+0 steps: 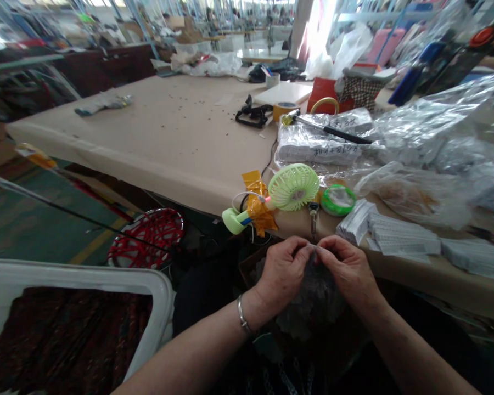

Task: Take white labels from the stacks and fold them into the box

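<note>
My left hand [282, 271] and my right hand [348, 269] meet just below the near edge of the table, fingertips pinched together on a small pale item too small to name. Both rest against a dark lacy piece of fabric [313, 307] bunched in my lap. A metal bangle circles my left wrist. Straight ahead of my fingers a light green hand fan [292, 187] lies on the table edge, its handle wrapped in orange tape.
A green tape roll [338, 199] and stacks of white labels [389, 233] lie to the right, with clear plastic bags [420, 142] behind. A white bin [148, 280] of dark red cloth stands at lower left, a red woven stool [148, 238] beside it.
</note>
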A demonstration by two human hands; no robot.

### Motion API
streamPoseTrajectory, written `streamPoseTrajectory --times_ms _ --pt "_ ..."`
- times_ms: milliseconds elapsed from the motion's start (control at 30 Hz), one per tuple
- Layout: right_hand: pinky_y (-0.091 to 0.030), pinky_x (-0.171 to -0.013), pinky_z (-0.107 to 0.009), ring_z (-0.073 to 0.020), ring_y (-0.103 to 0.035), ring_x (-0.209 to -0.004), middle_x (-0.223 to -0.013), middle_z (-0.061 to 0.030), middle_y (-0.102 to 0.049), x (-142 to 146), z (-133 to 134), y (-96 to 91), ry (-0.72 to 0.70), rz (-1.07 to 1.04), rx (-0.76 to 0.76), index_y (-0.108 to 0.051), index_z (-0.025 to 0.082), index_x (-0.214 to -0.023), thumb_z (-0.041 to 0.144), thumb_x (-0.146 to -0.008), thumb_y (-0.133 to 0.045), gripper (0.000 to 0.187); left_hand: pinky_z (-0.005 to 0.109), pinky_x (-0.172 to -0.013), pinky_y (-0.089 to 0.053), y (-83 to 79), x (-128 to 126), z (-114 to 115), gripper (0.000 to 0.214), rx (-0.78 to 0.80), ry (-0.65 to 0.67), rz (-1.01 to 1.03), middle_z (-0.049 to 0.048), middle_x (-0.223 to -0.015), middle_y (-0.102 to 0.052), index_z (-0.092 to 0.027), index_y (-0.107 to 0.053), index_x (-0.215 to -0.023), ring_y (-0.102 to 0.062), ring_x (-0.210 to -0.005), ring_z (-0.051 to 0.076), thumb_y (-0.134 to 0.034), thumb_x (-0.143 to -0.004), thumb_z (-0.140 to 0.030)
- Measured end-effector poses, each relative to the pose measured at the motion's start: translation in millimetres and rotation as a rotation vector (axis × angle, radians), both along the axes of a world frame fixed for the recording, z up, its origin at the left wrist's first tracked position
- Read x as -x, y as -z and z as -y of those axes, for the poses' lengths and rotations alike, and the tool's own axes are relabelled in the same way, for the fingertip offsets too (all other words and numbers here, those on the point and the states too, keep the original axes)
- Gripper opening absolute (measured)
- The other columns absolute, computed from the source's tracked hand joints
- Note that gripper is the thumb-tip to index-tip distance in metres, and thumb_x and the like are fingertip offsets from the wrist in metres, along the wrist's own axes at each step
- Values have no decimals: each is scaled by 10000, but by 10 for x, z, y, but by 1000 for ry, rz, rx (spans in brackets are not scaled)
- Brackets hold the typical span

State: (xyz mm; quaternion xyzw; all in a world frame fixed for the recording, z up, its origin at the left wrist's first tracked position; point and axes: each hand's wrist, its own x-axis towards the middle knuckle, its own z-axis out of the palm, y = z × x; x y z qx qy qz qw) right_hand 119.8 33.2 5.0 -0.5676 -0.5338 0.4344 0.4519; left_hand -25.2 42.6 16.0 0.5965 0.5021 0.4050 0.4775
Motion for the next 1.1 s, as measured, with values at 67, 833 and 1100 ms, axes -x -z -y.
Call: streamPoseTrajectory --times_ms 67,833,1100 --pt "-424 -584 -218 -122 -514 -615 -648 13 -567 1 -19 -8 -6 29 -25 -588 188 -722 337 -790 -590 164 210 -651 -430 14 -5 -26 187 -30 2 -19 3 -716 -652 -180 -669 -779 -571 -668 126 -521 -839 -278" --pt "-408 -571 -217 -112 -510 -592 -623 27 -550 25 -86 -6 27 168 -187 -580 189 -748 279 -824 -550 121 192 -610 -397 129 -53 -148 176 -117 -16 -11 -16 -661 -613 -172 -657 -744 -529 -621 99 -532 -842 -250" --pt "-432 -575 -210 -108 -536 -587 -621 29 -570 9 -56 12 13 172 -186 -588 190 -759 291 -836 -557 131 192 -610 -402 96 -56 -122 169 -116 -28 -21 -12 -657 -614 -169 -652 -729 -535 -625 102 -535 -836 -227"
